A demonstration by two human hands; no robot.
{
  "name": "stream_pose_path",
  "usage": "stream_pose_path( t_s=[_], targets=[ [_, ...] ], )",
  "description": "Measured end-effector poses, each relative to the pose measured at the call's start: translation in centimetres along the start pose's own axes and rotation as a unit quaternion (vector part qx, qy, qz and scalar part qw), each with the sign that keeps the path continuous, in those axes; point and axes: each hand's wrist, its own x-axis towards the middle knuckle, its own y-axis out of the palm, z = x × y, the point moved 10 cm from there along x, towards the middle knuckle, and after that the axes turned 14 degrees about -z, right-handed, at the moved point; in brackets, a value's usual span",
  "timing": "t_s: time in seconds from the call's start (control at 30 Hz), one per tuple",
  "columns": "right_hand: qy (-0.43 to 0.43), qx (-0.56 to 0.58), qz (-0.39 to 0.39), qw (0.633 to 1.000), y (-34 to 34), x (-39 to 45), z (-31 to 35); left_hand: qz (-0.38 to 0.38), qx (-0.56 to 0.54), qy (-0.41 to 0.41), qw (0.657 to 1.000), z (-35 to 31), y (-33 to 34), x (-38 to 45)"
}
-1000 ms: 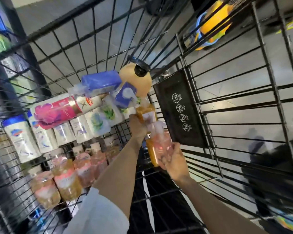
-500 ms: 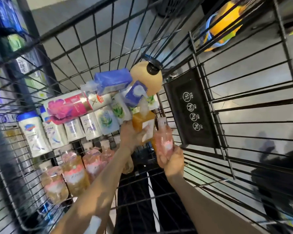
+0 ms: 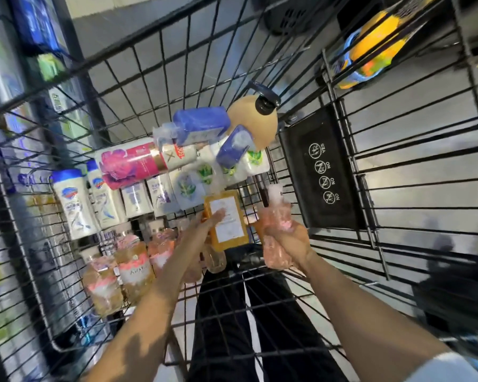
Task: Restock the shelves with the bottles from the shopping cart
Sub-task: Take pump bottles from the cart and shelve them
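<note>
Bottles fill the far end of my shopping cart [image 3: 232, 67], and I'll go across from the left. Outside the wire wall on that side, blurred shelves [image 3: 17, 78] hold packs I cannot read. Just inside the wall stand white bottles with blue caps [image 3: 72, 199], upright in a row, and nearer me a cluster of pale pink and amber pump bottles [image 3: 134, 268] sit close together on the cart floor. Lying across the tops of the white ones is a pink flowered bottle [image 3: 130, 165], tilted, with a blue refill pouch [image 3: 202, 124] stacked above it and a tan round bottle with a black cap [image 3: 255, 122] at the top of the heap.

My left hand [image 3: 209, 223] grips a flat orange bottle [image 3: 226, 219] with a white label facing me (fingers lie across the label's lower left edge), held up off the cart floor. Just beside it, my right hand [image 3: 284, 238] is curled round a clear pink bottle [image 3: 278, 216], its pump top pointing away from me; the two bottles are near each other, though blur keeps me from telling if they touch.

To the right, a black child-seat flap [image 3: 323, 166] with white warning icons hangs on the cart's inner wall, and beyond the wires lies a yellow and blue toy [image 3: 375, 42]
</note>
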Motion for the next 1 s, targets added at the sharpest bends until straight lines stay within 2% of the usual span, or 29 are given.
stream_pose_path(
  t_s=[0.1,0.23,0.3,0.5,0.7,1.0],
  targets=[
    [0.030,0.058,0.063,0.996,0.6,-1.9,1.6,0.000,-0.045,-0.029,0.999,0.0,-1.1,-0.9],
    [-0.036,0.071,0.193,0.978,2.2,-5.7,6.9,0.018,-0.130,-0.055,0.990,-0.6,-2.5,-2.9],
    [-0.061,0.081,0.234,0.967,2.6,-7.7,9.0,0.014,-0.153,-0.048,0.987,-1.6,-3.6,-4.3],
    [-0.140,0.084,0.263,0.951,2.9,-14.5,15.2,0.015,-0.211,0.037,0.977,-6.6,-6.9,-9.8],
    [-0.203,0.044,0.355,0.911,4.2,-22.6,20.1,-0.016,-0.258,0.141,0.956,-10.5,-11.2,-15.9],
    [-0.322,-0.039,0.500,0.803,5.3,-36.9,24.2,-0.188,-0.424,0.252,0.849,-11.3,-19.3,-29.8]
  ],
)
